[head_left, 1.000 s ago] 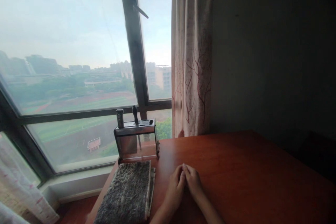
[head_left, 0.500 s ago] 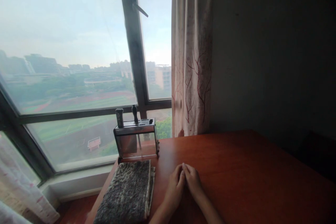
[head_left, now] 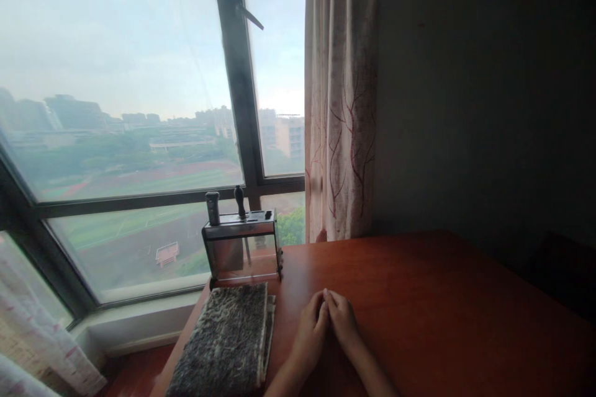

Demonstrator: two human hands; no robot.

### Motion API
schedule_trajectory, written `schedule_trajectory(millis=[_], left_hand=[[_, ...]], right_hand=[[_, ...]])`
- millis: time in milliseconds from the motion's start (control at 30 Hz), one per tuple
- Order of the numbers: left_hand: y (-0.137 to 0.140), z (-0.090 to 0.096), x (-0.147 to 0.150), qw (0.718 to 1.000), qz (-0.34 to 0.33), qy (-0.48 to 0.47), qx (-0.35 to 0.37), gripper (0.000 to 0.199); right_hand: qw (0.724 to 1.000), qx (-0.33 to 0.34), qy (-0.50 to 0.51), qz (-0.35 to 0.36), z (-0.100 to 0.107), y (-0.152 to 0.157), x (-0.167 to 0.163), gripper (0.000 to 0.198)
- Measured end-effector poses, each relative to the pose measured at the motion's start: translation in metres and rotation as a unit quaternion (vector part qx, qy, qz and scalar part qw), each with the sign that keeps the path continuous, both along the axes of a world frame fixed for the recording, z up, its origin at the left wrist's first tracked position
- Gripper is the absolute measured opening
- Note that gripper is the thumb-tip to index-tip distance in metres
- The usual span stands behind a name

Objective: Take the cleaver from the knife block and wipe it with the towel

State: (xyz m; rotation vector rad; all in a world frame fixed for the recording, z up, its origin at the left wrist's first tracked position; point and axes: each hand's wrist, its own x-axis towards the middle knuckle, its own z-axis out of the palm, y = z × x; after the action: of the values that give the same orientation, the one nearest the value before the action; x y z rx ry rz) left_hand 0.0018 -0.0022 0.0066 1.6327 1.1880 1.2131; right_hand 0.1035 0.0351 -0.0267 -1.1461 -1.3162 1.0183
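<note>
Folded cloth, gray and mottled with a pale edge, lies flat on the near left part of the table, just beside the left hand and apart from it. From the far left, a pale curtain with reddish marks hangs at a slant. Next comes a large window, looking out on hazy buildings, trees and a green sports field; a light sill runs below it. A dark window handle sticks out from the upright frame. At the table's left back corner, behind the cloth, stands a clear-sided knife stand. Two black handles, a broad one and a rounder one, rise from its top, and a dark blade shows through the panel. Right of the cloth, the left hand meets the right hand, their fingertips touching. On both hands the fingers are pressed together, with the left thumb on the inner side; the palms are hidden, so I cannot tell whether anything lies between them. Behind the hands hangs a curtain with a branch pattern. Rightward stretches the reddish-brown table, with a dark wall behind it.
</note>
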Motion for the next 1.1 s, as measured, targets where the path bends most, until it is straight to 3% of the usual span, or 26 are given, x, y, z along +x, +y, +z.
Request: schedule_trajectory(millis=[1100], left_hand=[[0.0000,0.0022,-0.0005,1.000,0.003,0.009,-0.004,0.035]], right_hand=[[1.000,0.000,0.007,0.006,0.0016,-0.0003,0.0000,0.056]])
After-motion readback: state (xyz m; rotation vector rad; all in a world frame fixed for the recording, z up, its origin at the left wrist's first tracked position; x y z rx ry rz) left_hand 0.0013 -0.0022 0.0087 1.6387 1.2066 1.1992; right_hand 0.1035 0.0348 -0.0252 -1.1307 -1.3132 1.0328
